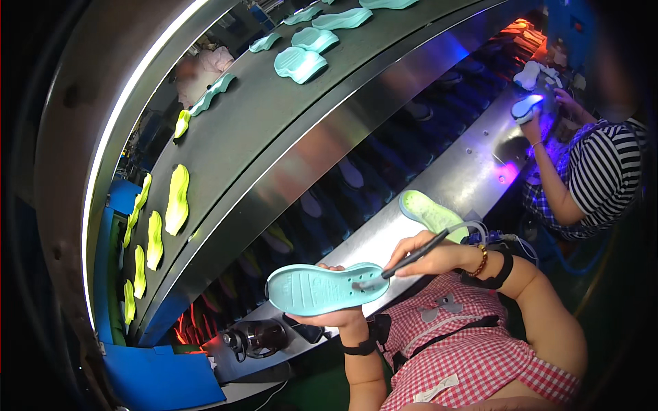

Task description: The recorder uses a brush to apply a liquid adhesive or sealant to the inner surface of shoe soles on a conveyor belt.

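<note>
Your left hand [337, 318] gripped the teal sole [308, 289] by the near edge of the table [473, 154], right hand [433, 257] pinching the black-handled brush [414, 258] (mid-brushing, I'd guess); next stroke called for holding steady.

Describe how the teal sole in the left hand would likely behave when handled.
The teal sole is probably light, since the left hand alone supports it. It seems fairly stiff: its ends extend past that hand without visible sagging. Its long, flattish shape suggests sliding rather than rolling if pushed.
</note>
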Motion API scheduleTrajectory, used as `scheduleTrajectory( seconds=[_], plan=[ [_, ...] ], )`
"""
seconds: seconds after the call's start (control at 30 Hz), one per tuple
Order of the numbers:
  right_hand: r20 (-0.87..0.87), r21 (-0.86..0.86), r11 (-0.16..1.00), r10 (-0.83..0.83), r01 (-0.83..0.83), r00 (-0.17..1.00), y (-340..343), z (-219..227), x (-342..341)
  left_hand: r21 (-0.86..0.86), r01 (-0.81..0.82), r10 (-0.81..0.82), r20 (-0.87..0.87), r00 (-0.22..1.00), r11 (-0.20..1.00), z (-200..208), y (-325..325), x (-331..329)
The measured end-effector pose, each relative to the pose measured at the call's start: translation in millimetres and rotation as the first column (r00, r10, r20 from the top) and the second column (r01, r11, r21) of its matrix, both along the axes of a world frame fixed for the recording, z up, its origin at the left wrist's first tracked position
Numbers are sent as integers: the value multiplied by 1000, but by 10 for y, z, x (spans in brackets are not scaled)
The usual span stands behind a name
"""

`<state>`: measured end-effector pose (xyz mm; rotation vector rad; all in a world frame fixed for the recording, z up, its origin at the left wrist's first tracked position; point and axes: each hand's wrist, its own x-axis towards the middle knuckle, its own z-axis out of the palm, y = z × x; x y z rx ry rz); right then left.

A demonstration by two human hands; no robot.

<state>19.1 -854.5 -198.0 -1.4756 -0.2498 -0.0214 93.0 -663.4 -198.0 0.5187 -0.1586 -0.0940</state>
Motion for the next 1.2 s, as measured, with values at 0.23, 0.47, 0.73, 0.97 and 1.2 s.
scheduleTrajectory(
  seconds=[0.23, 0.47, 0.73, 0.97, 1.2],
  plan=[
    [-138, 150, 989, 4, 17, 990, -20, 61, -63, 74, -38, 42, -61, 997, 997, 168, -116, -51],
    [-134, 264, 962, 108, -70, 985, -15, -27, -31, 129, 57, -70, 100, 993, 990, 180, -32, -21],
    [-115, 152, 988, 41, -23, 993, 121, 154, -178, -50, 427, -429, -46, 902, 903, -164, -63, -231],
    [16, -155, 971, 185, -181, 983, -4, 318, -161, -65, 684, -686, -109, 719, 727, -66, 37, -123],
    [71, -217, 932, 313, -291, 947, -176, 373, -43, 236, 785, -675, -408, 615, 572, 93, 29, -72]
  ],
)
